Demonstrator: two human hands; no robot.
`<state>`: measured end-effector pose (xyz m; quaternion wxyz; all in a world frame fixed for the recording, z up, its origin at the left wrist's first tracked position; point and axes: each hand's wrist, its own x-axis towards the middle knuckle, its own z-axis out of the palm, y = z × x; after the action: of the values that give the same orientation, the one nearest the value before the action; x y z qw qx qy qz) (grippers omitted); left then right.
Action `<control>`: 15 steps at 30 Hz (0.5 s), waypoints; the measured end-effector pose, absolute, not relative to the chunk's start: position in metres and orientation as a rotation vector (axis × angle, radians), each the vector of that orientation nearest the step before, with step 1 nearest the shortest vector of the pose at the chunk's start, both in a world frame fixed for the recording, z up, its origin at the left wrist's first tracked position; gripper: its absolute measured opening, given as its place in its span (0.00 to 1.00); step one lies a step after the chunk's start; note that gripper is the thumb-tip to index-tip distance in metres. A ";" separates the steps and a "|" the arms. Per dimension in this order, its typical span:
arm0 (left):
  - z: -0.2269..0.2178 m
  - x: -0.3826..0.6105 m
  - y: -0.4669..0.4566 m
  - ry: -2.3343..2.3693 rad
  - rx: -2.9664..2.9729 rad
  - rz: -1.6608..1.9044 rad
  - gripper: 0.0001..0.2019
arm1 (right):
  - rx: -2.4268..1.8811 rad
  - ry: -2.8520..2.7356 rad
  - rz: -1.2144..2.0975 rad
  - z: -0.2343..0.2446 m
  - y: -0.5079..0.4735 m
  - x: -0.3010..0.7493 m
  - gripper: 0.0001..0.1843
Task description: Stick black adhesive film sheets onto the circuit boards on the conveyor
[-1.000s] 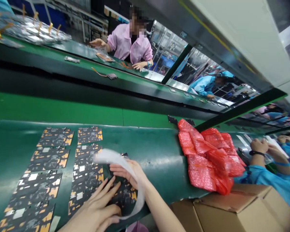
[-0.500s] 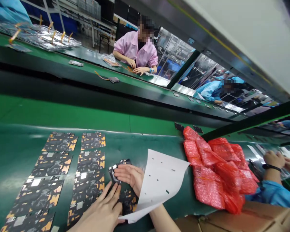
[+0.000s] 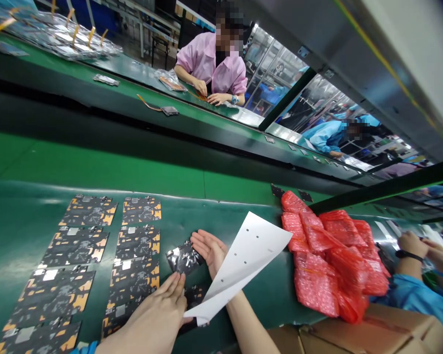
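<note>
A dark circuit board (image 3: 184,256) with a glossy black surface lies on the green bench in front of me. My left hand (image 3: 168,297) has its fingertips at the board's near edge, and its thumb side pins the lower corner of a white sticker sheet (image 3: 243,263). The sheet carries a few small dark stickers and curls up over my right forearm. My right hand (image 3: 211,250) is open, fingers stretched out along the board's right end. Another board (image 3: 195,294) lies partly hidden beneath my left hand and the sheet.
Two columns of boards, a left column (image 3: 72,246) and a right column (image 3: 138,246), cover the bench's left side. Red bubble-wrap bags (image 3: 328,260) are piled at right, above a cardboard box (image 3: 391,329). A co-worker's arm (image 3: 413,260) is beyond. A raised conveyor (image 3: 133,118) runs behind.
My right hand has lifted off the board's top and shifted right, uncovering its glossy surface. My left fingers have drawn back to the near edge. The sheet has tilted and swung slightly right.
</note>
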<state>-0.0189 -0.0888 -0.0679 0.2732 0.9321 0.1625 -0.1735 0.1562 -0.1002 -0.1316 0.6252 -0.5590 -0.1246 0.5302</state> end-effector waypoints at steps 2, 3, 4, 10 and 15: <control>-0.072 -0.020 -0.091 0.450 2.495 -0.412 0.29 | -1.276 -0.318 1.104 -0.133 -0.101 0.154 0.22; -0.074 -0.020 -0.092 0.465 2.484 -0.392 0.29 | -1.270 -0.338 1.059 -0.133 -0.102 0.153 0.23; -0.074 -0.020 -0.093 0.479 2.474 -0.381 0.29 | -1.262 -0.359 1.031 -0.133 -0.103 0.152 0.23; -0.065 -0.020 -0.091 0.478 2.432 -0.431 0.27 | -1.233 -0.445 1.092 -0.131 -0.107 0.154 0.19; -0.065 -0.021 -0.090 0.486 2.430 -0.446 0.28 | -1.212 -0.495 1.192 -0.127 -0.114 0.154 0.22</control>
<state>-0.0214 -0.0903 -0.0653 0.3066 0.9186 0.1838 -0.1685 0.1544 -0.1145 -0.1271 0.6331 -0.5299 -0.2166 0.5210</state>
